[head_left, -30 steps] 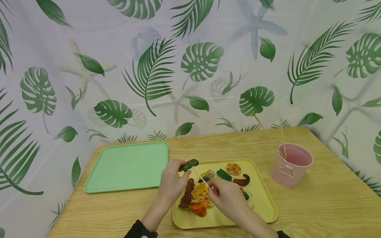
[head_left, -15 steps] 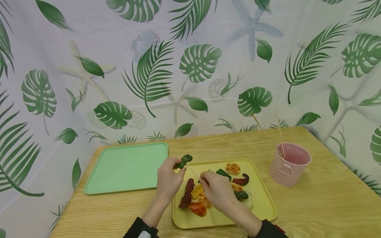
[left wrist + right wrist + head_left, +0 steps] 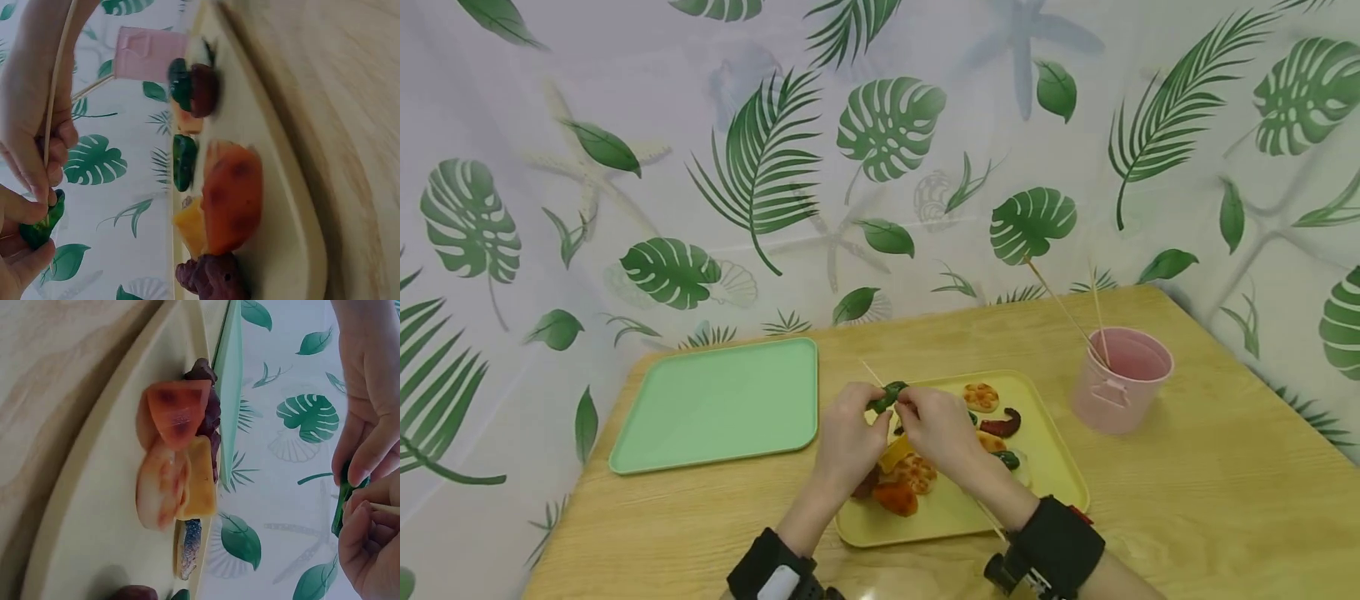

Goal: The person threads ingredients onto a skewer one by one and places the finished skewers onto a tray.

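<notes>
Above the yellow tray [image 3: 1052,467], my left hand [image 3: 850,437] pinches a green pepper [image 3: 889,395] between thumb and fingers. A thin wooden skewer [image 3: 57,81] runs through the pepper, its tip poking out on the far side in the head view. My right hand [image 3: 943,429] pinches this skewer right beside the pepper, and its rear length trails back under the right wrist. Both hands' fingertips meet closely around the pepper. Below them on the tray lie an orange-red wedge [image 3: 895,498], a yellow piece [image 3: 199,478] and a dark brown lumpy piece [image 3: 215,277].
Also on the yellow tray are a round browned slice [image 3: 981,397], a curled reddish-brown piece [image 3: 1002,423] and more green peppers [image 3: 184,162]. A green tray [image 3: 722,404] stands at the left. A pink bucket [image 3: 1120,392] with skewers [image 3: 1063,308] leaning in it stands at the right.
The skewer has gone through the pepper, its tip now showing beyond. My right hand has slid up along the skewer to the pepper, close to my left hand. The view has shifted slightly.
</notes>
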`<state>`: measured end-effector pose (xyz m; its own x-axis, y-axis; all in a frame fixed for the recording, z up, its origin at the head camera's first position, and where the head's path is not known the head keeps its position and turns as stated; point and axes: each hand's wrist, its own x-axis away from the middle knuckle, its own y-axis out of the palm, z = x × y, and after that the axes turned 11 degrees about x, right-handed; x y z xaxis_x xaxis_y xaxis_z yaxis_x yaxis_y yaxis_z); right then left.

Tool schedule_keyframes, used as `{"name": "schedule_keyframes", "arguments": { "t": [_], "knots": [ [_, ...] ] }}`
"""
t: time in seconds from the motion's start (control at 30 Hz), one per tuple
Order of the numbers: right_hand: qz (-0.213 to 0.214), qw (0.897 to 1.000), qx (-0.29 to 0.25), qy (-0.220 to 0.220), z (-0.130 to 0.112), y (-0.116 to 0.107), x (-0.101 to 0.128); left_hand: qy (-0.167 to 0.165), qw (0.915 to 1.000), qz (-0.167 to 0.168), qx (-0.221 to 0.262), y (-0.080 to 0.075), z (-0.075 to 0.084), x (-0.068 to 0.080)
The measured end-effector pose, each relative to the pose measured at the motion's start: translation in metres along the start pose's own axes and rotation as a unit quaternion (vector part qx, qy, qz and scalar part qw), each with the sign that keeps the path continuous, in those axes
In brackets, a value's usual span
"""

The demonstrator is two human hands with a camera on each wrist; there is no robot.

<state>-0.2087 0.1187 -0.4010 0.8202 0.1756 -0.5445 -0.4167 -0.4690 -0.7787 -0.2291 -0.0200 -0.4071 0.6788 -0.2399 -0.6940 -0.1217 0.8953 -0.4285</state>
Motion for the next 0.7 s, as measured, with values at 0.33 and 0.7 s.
{"name": "schedule_keyframes", "arguments": {
  "t": [0.33, 0.7],
  "knots": [
    [-0.099, 0.987, -0.072, 0.103, -0.002, -0.025, -0.001, 0.01, 0.9989, 0.041, -0.019, -0.015, -0.008, -0.016],
    [-0.048, 0.997, -0.013, 0.065, -0.006, -0.057, 0.051, 0.003, 0.9973, 0.071, 0.02, -0.017, -0.018, -0.012]
  ]
}}
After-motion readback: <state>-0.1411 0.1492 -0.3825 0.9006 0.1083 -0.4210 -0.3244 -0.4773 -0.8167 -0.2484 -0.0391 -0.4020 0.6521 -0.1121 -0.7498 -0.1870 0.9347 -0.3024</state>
